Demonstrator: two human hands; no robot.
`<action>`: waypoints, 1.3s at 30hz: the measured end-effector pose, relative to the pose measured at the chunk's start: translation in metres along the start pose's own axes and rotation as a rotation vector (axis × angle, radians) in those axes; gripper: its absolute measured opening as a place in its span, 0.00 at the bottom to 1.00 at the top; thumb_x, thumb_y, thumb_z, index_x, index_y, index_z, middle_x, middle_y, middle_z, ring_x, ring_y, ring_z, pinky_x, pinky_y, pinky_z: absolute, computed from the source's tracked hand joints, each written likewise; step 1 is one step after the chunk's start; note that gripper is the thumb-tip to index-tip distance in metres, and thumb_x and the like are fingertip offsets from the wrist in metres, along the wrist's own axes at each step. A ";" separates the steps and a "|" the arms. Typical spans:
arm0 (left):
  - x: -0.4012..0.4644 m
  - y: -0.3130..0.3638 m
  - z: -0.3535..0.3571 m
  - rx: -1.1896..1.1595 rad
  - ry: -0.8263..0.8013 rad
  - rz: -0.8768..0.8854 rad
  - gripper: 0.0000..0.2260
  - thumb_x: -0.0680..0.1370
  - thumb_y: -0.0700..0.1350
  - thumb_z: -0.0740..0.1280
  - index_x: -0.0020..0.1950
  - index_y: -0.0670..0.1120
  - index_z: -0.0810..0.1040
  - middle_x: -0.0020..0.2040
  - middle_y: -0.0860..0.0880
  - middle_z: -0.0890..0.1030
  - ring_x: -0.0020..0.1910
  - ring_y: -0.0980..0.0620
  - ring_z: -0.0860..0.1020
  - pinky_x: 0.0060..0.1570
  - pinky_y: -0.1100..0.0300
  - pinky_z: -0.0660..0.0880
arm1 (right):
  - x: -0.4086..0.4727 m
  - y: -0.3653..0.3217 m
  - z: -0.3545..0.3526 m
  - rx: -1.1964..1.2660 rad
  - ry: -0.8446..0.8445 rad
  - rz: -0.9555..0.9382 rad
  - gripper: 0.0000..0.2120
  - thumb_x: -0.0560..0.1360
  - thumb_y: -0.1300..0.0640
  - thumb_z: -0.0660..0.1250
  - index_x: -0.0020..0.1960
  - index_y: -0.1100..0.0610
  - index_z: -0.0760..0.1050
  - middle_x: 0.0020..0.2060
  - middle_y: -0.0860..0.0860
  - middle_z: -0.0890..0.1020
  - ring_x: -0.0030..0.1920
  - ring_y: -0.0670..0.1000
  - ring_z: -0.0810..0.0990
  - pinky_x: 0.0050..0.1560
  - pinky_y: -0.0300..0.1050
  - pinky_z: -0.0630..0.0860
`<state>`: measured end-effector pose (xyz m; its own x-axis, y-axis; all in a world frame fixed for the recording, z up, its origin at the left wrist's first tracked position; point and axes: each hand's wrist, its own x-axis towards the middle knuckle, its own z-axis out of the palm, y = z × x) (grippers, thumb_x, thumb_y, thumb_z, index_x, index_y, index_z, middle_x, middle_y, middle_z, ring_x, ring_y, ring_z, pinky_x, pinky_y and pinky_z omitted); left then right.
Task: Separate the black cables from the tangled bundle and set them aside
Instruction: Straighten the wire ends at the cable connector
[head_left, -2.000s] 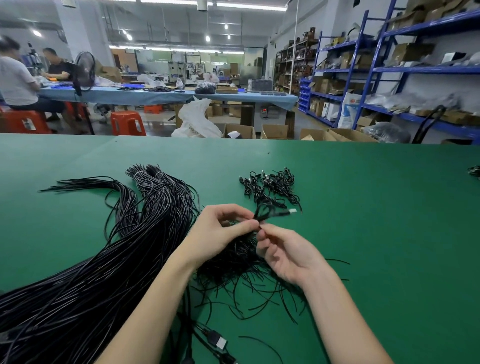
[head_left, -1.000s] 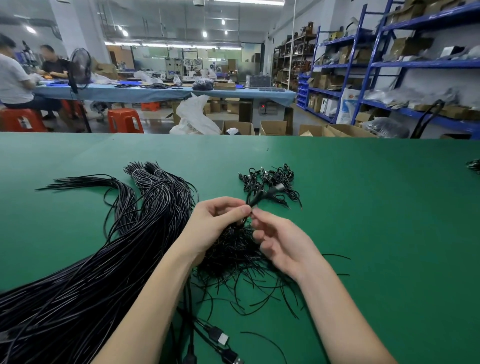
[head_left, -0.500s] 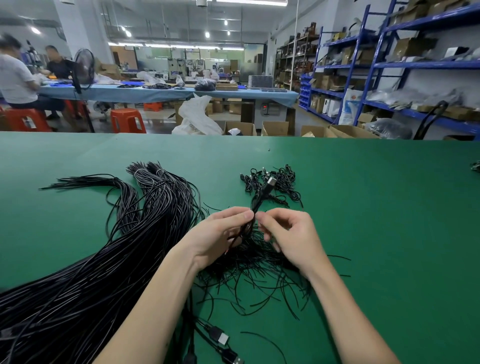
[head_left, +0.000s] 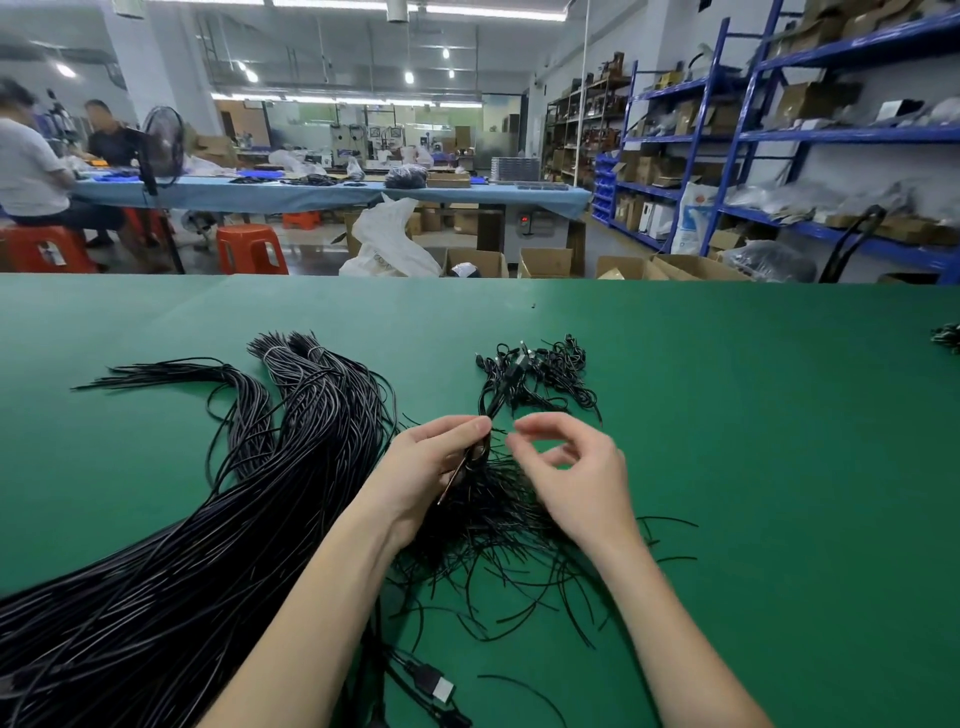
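Observation:
A tangle of thin black cables (head_left: 498, 525) lies on the green table (head_left: 753, 441) under both my hands. My left hand (head_left: 431, 467) pinches one black cable (head_left: 493, 395) that runs up and away to a small pile of separated cables (head_left: 540, 371) with plugs. My right hand (head_left: 571, 467) hovers just right of it, thumb and forefinger curled with a gap between them, holding nothing. A thick sheaf of long black cables (head_left: 218, 519) sweeps from the lower left up to bound ends (head_left: 291, 345).
USB plugs (head_left: 434, 686) lie near the front edge between my forearms. Another small dark bundle (head_left: 948, 335) sits at the far right edge of the table. Beyond the table are cardboard boxes (head_left: 545, 262), blue shelving (head_left: 779, 135) and seated people (head_left: 31, 171).
The cable's plug end has swung away onto the small far pile. My right hand has let go of the cable and opened; my left hand still pinches it.

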<state>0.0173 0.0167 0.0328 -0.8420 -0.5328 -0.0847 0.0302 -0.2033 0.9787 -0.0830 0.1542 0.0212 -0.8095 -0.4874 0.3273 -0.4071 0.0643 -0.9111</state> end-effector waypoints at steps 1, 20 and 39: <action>0.000 0.000 0.001 -0.013 -0.007 -0.009 0.19 0.67 0.53 0.75 0.54 0.46 0.86 0.56 0.47 0.86 0.50 0.58 0.82 0.52 0.57 0.71 | -0.001 0.003 0.000 -0.120 0.029 -0.175 0.06 0.73 0.48 0.76 0.50 0.45 0.84 0.46 0.37 0.85 0.35 0.42 0.81 0.39 0.31 0.76; -0.002 0.003 -0.002 0.168 -0.029 0.119 0.13 0.63 0.53 0.79 0.43 0.49 0.87 0.39 0.51 0.84 0.36 0.58 0.77 0.39 0.65 0.70 | 0.003 -0.009 -0.007 0.535 -0.332 0.595 0.05 0.77 0.59 0.72 0.45 0.59 0.83 0.35 0.50 0.85 0.27 0.43 0.75 0.23 0.33 0.68; -0.006 0.007 0.002 0.011 -0.139 0.048 0.11 0.62 0.52 0.81 0.41 0.52 0.87 0.42 0.53 0.84 0.41 0.58 0.77 0.41 0.66 0.70 | 0.002 -0.013 -0.004 0.711 -0.254 0.537 0.05 0.68 0.62 0.76 0.33 0.56 0.85 0.32 0.49 0.82 0.28 0.44 0.75 0.22 0.32 0.66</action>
<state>0.0217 0.0203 0.0406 -0.9063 -0.4225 -0.0115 0.0673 -0.1711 0.9830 -0.0808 0.1563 0.0346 -0.6631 -0.7286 -0.1718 0.4191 -0.1712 -0.8917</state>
